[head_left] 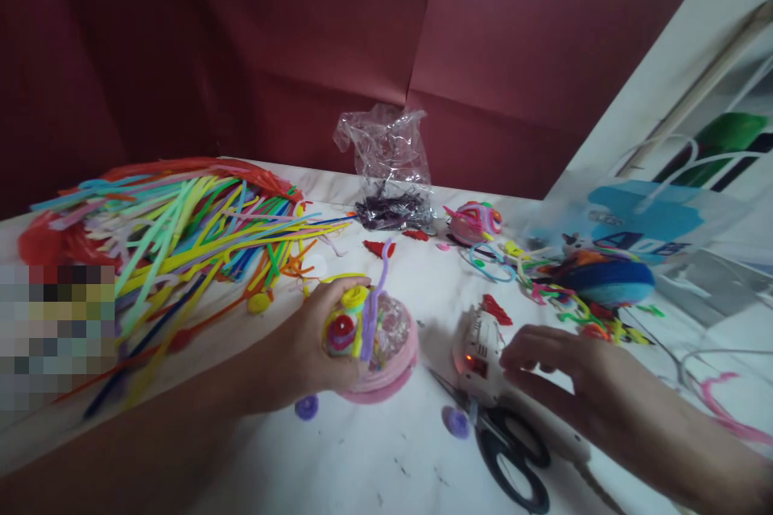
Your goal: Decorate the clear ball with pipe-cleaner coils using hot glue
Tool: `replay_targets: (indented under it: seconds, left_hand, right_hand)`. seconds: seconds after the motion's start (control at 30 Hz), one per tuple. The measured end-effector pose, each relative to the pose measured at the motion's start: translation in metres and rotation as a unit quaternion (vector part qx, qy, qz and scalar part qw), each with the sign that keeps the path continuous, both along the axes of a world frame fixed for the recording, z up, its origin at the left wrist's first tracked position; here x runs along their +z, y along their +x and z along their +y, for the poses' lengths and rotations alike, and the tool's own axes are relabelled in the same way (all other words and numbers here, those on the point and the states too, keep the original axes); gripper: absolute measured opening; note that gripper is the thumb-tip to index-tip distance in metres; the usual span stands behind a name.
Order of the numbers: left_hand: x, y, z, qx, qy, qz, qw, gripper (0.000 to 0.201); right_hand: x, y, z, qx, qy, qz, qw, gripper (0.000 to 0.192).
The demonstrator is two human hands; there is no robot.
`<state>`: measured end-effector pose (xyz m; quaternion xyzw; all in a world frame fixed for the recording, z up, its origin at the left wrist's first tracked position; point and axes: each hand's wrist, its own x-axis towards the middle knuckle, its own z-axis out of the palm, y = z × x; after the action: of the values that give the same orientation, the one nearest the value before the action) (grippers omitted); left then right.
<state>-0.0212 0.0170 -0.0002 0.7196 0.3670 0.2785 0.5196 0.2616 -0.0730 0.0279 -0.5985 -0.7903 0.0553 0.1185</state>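
My left hand grips a round pink craft piece with a clear glittery dome, wrapped in pipe cleaners, with a purple pipe cleaner sticking up from it. My right hand reaches with fingers spread to a white glue gun lying on the white table; its fingertips touch the gun's body, where a red light glows. Black-handled scissors lie just in front of the gun.
A big heap of coloured pipe cleaners fills the left. A clear plastic bag stands at the back. A second decorated ball, pipe-cleaner scraps, a blue felt lump and a plastic carrier bag lie to the right. Small purple discs lie near the scissors.
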Motion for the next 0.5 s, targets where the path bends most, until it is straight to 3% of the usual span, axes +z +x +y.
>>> replay_targets:
  seconds: [0.07,0.2,0.37,0.5]
  left_hand:
    - [0.001,0.0,0.001,0.013,0.038,0.012,0.999,0.076]
    - [0.005,0.001,0.001,0.033,0.083,0.041,0.995,0.072]
    - [0.018,0.0,-0.002,-0.008,0.052,0.064,0.997,0.067]
    - [0.023,-0.001,-0.004,-0.004,0.057,0.067,0.996,0.065]
  right_hand:
    - [-0.01,0.003,-0.006,-0.064,-0.014,-0.072,0.995,0.031]
    - [-0.025,0.003,-0.002,-0.19,-0.092,-0.19,0.959,0.029]
    - [-0.041,0.008,0.003,-0.198,-0.109,-0.198,0.954,0.025]
    - [-0.052,0.019,0.0,-0.186,-0.107,-0.181,0.96,0.029]
